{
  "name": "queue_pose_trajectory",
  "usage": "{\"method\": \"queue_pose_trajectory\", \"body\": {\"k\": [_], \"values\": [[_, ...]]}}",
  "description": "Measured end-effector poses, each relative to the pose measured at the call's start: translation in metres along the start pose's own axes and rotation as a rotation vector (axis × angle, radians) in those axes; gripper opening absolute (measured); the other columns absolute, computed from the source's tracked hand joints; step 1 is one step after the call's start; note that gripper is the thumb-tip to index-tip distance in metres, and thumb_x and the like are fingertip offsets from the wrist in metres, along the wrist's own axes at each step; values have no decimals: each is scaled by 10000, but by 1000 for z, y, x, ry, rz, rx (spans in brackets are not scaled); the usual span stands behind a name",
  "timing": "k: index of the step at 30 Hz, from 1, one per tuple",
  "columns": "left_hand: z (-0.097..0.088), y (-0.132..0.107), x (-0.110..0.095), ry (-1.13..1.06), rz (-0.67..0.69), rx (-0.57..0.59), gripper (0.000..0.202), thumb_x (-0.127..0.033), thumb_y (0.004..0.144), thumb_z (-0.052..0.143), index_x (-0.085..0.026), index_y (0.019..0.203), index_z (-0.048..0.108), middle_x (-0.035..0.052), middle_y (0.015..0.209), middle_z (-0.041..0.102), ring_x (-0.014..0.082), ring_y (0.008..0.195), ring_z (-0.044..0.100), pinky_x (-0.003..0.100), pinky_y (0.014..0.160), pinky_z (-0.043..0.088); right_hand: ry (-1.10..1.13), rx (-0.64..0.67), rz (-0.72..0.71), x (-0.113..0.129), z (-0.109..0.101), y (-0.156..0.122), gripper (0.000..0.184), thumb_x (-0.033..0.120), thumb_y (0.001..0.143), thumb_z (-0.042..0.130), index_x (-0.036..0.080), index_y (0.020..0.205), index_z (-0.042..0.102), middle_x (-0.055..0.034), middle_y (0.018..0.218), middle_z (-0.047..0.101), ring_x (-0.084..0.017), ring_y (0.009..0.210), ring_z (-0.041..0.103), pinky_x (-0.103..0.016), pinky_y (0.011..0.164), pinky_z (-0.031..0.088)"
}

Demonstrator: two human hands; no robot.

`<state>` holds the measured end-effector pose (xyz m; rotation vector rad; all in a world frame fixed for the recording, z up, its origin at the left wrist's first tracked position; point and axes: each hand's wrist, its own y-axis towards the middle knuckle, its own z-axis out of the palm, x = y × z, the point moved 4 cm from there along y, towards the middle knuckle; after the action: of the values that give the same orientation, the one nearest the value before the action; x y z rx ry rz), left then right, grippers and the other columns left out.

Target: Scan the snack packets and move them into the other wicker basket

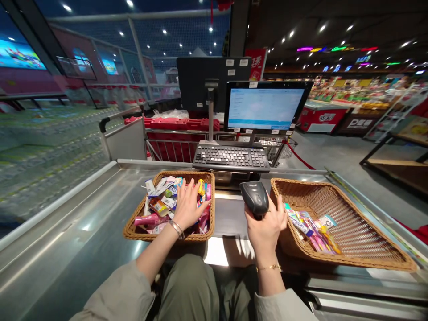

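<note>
My left hand [187, 206] reaches into the left wicker basket [133, 232], fingers spread over a heap of small packaged items [159, 206] such as toothbrushes and tubes; it rests on them without a clear grip. My right hand [265, 227] is closed round the handle of a black barcode scanner [254, 197], held upright between the two baskets. The right wicker basket [361, 232] holds several coloured packs [312, 229] at its left side, just right of that hand.
A black keyboard [231, 157] and a lit monitor [265, 108] stand behind the baskets on the steel checkout counter [67, 240]. A second screen's back [207, 82] rises behind. Red carts [174, 133] sit beyond. Store shelves lie to the far right.
</note>
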<state>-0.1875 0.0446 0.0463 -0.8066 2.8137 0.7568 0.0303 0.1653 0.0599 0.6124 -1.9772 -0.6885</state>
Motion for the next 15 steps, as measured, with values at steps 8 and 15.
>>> {"method": "queue_pose_trajectory", "body": {"k": [8,15], "values": [[10,29,27,86,65,190,855,-560,754,696,-151,1451,417,208,1553,339,419,1483,122,639,1171,117,-17,86,-31,-5,34,-19,258,392,790,642,194,952,675,-117,1291,636,-360,1403,340,-688,1085,194],[31,57,35,156,184,300,966,-456,635,820,-209,1467,397,178,1575,312,416,1491,65,672,1157,62,-27,123,-19,-11,42,-24,286,426,792,638,202,964,683,-105,1293,639,-357,1405,343,-673,1096,192]]}}
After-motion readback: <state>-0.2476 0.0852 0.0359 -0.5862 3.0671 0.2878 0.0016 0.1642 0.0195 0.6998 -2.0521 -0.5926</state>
